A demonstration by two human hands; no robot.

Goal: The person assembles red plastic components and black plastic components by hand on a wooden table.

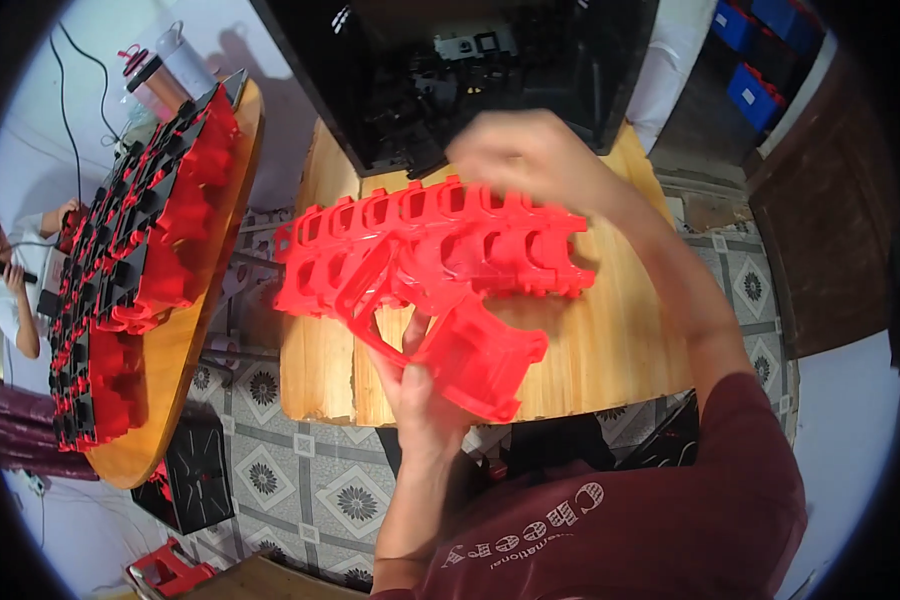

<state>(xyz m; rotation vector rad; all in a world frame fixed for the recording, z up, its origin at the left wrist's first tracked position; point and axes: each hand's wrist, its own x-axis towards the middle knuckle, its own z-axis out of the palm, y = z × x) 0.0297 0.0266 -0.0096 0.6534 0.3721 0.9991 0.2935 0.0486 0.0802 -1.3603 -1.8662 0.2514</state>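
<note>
My left hand (415, 395) is closed round a red moulded plastic part (490, 365) with a square frame at one end, held up over the front of the wooden table (610, 370). Behind it, a row of similar red plastic parts (410, 205) stands side by side on the table. My right hand (520, 155) is raised over the right half of that row, close to the front of a black bin (620, 60). Motion smears its fingers, so whether it holds anything is hidden. Small black parts (430, 95) lie heaped inside the bin.
On the left, a second wooden table (185, 400) bears rows of red parts with black pieces (140, 220), plus two bottles (160, 80). Another person (20, 270) is beyond it. A black crate (200, 470) sits on the tiled floor. Blue bins (755, 95) stand at far right.
</note>
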